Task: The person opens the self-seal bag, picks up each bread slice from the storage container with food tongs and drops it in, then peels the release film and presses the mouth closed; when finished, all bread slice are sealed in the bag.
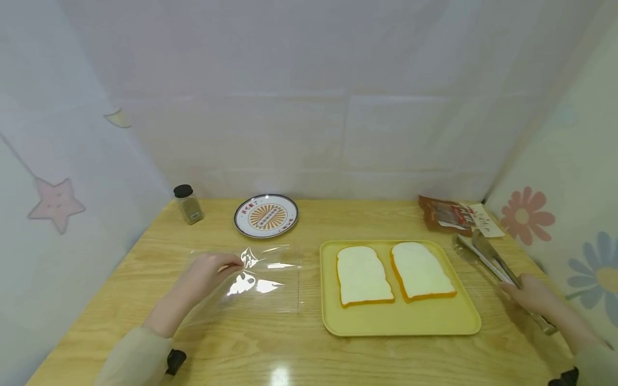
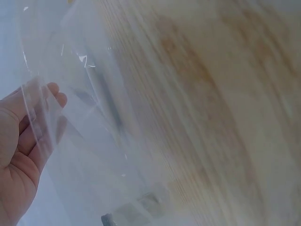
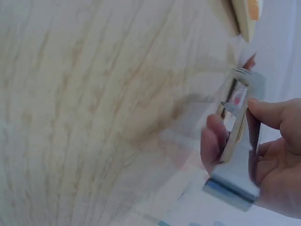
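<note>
My left hand (image 1: 200, 276) pinches the edge of a clear plastic bag (image 1: 285, 292), which spreads flat and shiny to the right over the wooden table. In the left wrist view the thin film (image 2: 89, 155) runs across the fingers (image 2: 52, 89). At the right side, my right hand (image 1: 533, 295) grips metal tongs (image 1: 507, 273) around their arms, the tips slanting away to the far left. The right wrist view shows the thumb and fingers on either side of the tongs (image 3: 237, 169). Between the hands, two toast slices (image 1: 364, 276) lie on a yellow tray (image 1: 386, 324).
A round patterned plate (image 1: 267, 216) sits at the back, with a black-lidded seasoning jar (image 1: 189, 208) to its left. Back right lies a red-brown food packet (image 1: 449, 215), just beyond the tongs' tips. White curtains with printed shapes enclose the table (image 1: 299, 356).
</note>
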A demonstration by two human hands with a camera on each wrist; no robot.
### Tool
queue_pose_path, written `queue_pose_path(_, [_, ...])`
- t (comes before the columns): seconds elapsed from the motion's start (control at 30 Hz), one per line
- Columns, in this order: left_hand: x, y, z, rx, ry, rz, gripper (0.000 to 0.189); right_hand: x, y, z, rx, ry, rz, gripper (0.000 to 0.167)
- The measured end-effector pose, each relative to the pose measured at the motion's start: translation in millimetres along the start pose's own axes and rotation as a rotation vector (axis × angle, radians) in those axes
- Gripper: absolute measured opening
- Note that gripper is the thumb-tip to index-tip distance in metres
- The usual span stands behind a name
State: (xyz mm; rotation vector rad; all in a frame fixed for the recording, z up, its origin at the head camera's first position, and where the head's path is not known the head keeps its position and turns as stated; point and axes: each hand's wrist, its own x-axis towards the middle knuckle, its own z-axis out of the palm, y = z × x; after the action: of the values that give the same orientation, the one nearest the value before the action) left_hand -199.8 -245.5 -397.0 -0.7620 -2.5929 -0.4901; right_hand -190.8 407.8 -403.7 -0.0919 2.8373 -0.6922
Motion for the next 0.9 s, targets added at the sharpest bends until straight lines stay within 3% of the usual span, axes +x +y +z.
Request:
queue_pose_path(0.27, [-0.2,1.3,1.7,-0.004,0.009,-0.007,0.01,-29.3,-10,-2,0.167,-0.058,0.104,0.052])
queue_pose_path(0.4, [-1.4,-0.2,2.0,-0.002,0.008,-0.008,0.01,-47.0,-16,-1,0.266,-0.032,0.107,0.054])
queue_pose_path(0.57, [-3.2,-2.2,0.0,0.003,0.06,0.016,0.013,-62.6,-27,1,0.388,-0.01,0.109,0.058])
queue_pose_path(0.77, [-1.6,-3.3,-3.1,0.004,0.069,0.03,0.012,-79.3,-35,4,0.54,-0.186,0.239,0.065])
queue_pose_path(0.9, [1.6,-4.2,-2.4,-0.006,0.079,0.05,0.012,-91.5,-38,17,0.604,-0.29,0.268,0.062])
